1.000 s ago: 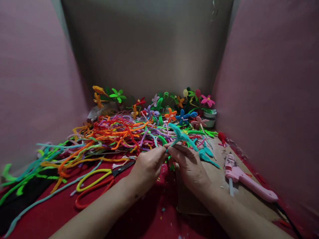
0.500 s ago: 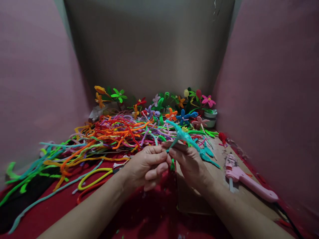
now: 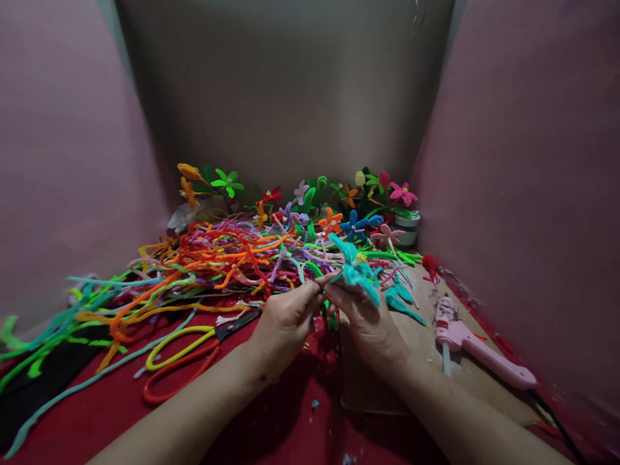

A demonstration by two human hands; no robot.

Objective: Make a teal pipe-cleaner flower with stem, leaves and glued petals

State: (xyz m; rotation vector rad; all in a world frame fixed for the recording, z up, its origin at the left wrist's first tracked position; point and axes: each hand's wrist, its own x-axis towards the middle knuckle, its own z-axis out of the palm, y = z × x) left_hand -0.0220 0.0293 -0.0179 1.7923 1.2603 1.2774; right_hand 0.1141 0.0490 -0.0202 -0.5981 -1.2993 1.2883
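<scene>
A turquoise fuzzy flower (image 3: 356, 274) with a yellow centre rises above my right hand (image 3: 371, 329), whose fingers are closed on its lower part. My left hand (image 3: 288, 326) is also closed, its fingertips meeting those of the right at the flower's base. What the left fingertips pinch is too small to make out. More turquoise petal pieces (image 3: 401, 298) lie on the cardboard just right of my hands.
Scissors with yellow and red handles (image 3: 181, 352) lie left of my hands. Behind is a heap of coloured pipe cleaners (image 3: 232, 255), then finished flowers (image 3: 352, 226). A pink glue gun (image 3: 484, 355) lies on cardboard (image 3: 372, 387) at the right.
The turquoise flower has turned so its petals and yellow centre show more. The fingers of my left hand have curled in closer. The view has shifted slightly.
</scene>
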